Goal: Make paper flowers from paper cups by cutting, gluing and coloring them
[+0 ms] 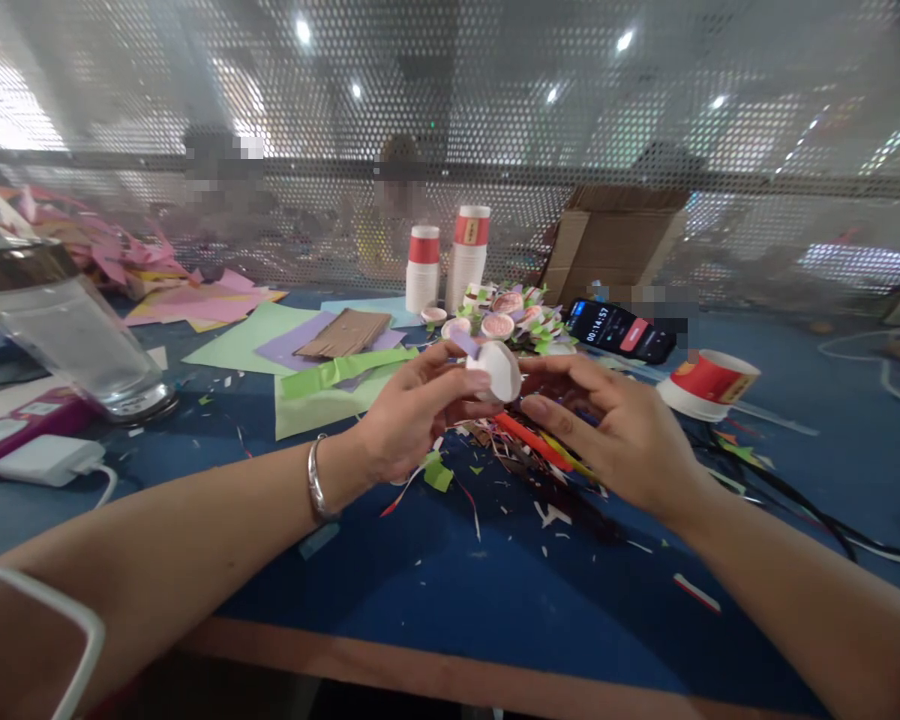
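Two bare hands raised over a dark blue tabletop (435,590), close together at the work. Left hand (412,412): thumb and fingers drawn into a pinch on a small white curved paper-cup piece (502,375). Location of piece: between the hands, above the table, hollow side partly visible. Narrow light-purple paper strip (465,343) at the piece's upper left, beside the left fingers. Right hand (619,425): thumb and forefinger parted, loosely curled just beside the piece's right edge — whether fingertips touch it, cannot tell.

Silver metal bangle (316,478) on the left wrist. Just beyond the grip: cluster of small round pink-faced paper pieces with green trimmings (497,325). Farther behind: two upright stacks of white paper cups with red bands (423,280). Beneath the grip and right hand: tangle of shredded red, yellow and white paper strips (532,440), with loose scraps scattered toward the near table edge.

Left of the grip: brown corrugated cardboard piece (345,332) on pale green and purple paper sheets (232,340); bright green paper strip (337,372) nearer the left hand. Well left: tall clear glass vessel (94,340). Beyond the right hand: black phone with lit timer (621,330) — reading 00:14:57. Right of that hand: red-and-white paper cup (709,385).
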### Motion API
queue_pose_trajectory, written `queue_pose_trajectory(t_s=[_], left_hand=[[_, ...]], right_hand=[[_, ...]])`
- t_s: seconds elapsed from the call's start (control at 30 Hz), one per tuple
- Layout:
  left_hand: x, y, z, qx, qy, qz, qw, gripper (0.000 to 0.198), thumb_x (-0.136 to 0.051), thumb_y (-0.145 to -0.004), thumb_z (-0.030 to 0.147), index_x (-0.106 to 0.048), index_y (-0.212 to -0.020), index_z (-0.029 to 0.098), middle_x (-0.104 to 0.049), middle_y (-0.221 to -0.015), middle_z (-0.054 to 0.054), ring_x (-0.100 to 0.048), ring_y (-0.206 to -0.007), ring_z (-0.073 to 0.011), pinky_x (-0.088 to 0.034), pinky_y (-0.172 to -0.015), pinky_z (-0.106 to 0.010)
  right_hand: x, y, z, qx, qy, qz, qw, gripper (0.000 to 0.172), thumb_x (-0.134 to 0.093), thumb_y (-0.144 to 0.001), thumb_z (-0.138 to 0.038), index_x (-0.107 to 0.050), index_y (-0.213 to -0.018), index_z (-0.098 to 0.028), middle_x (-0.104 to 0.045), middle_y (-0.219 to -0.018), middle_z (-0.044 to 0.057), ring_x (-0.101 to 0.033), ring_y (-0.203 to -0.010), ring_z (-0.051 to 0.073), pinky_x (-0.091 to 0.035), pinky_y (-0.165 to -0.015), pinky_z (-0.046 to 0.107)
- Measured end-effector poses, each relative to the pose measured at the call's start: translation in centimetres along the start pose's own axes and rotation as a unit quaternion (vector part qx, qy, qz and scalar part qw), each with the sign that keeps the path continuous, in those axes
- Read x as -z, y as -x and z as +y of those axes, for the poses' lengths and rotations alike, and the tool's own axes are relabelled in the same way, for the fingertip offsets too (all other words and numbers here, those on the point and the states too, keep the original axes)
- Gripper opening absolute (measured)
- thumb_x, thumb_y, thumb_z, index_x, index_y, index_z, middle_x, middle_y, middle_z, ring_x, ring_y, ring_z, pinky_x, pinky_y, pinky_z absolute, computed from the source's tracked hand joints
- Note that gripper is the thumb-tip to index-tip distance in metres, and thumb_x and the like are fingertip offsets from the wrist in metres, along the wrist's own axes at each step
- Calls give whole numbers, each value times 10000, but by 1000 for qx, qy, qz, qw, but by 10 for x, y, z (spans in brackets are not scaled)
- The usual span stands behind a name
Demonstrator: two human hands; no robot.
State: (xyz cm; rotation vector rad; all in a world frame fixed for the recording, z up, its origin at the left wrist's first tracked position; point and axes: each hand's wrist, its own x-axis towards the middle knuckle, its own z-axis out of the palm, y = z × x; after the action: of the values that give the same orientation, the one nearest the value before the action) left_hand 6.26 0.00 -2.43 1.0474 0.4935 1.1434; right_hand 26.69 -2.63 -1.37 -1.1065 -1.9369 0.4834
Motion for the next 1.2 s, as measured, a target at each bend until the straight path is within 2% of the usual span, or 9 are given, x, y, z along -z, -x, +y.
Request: queue_pose_trajectory(t_s=[0.1,0.2,0.3,0.4,0.6,0.8,0.93,1.1,1.2], left_hand=[[5,-6,3,1,36,38,999,93,-713,-747,201,-659,-798,146,-747,-903,-64,-711,-875,-178,-593,-850,-320],[5,-7,5,14,52,39,998,91,-702,-733,188,-668,-794,129,-747,-901,-75,-706,-883,-185,-593,-866,-329],[1,-3,5,37,56,34,997,100,-681,-742,167,-687,-828,116,-745,-904,-76,-700,-850,-178,-598,-861,-336],[-4,-1,5,64,52,57,995,94,-637,-779,148,-696,-837,102,-752,-889,-87,-701,-820,-171,-598,-852,-331],[-5,-5,8,57,73,114,989,187,-552,-875,180,-718,-891,95,-779,-874,-104,-720,-809,-171,-600,-848,-314],[-6,-3,7,120,37,81,989,226,-551,-893,200,-722,-955,66,-792,-910,-151,-753,-795,-202,-607,-772,-308],[-6,-2,8,90,32,112,989,220,-551,-911,214,-715,-938,69,-790,-853,-130,-755,-753,-193,-609,-739,-291],[-5,-3,9,84,17,101,991,213,-551,-899,211,-708,-899,68,-779,-810,-122,-749,-740,-197,-607,-702,-285],[-4,-4,9,60,16,125,990,229,-515,-903,218,-695,-879,79,-762,-780,-110,-725,-692,-178,-600,-690,-281]], right_hand=[[-2,-2,3,-25,-6,-28,999,301,-650,-942,-495,-712,-1023,-212,-750,-837,33,-654,-636,144,-507,-534,255],[-3,-3,2,-36,-16,-55,998,334,-623,-949,-519,-693,-844,-209,-651,-660,-12,-526,-519,108,-411,-463,237],[-3,-4,0,-43,-54,-54,996,347,-627,-944,-518,-677,-795,-209,-599,-637,-24,-476,-518,100,-369,-453,232],[-2,-4,-1,-46,-63,-52,996,341,-641,-937,-497,-655,-761,-205,-565,-611,-30,-446,-504,95,-352,-443,225],[-3,-3,-2,-38,-46,-55,997,340,-631,-939,-484,-639,-751,-200,-598,-626,-13,-480,-517,102,-396,-458,223],[-4,-2,-2,-34,-35,-45,998,306,-633,-942,-435,-639,-756,-193,-565,-614,-24,-453,-510,94,-364,-449,221],[-3,-3,-2,-38,-35,-48,998,319,-624,-945,-448,-629,-748,-198,-585,-625,-16,-470,-515,98,-379,-452,220],[-4,-3,-3,-45,-31,-47,997,318,-628,-942,-452,-632,-743,-204,-588,-608,-15,-474,-505,102,-385,-450,227],[-4,-2,-2,-50,-30,-43,997,323,-617,-945,-461,-645,-749,-206,-618,-624,-2,-509,-517,115,-408,-464,241]])
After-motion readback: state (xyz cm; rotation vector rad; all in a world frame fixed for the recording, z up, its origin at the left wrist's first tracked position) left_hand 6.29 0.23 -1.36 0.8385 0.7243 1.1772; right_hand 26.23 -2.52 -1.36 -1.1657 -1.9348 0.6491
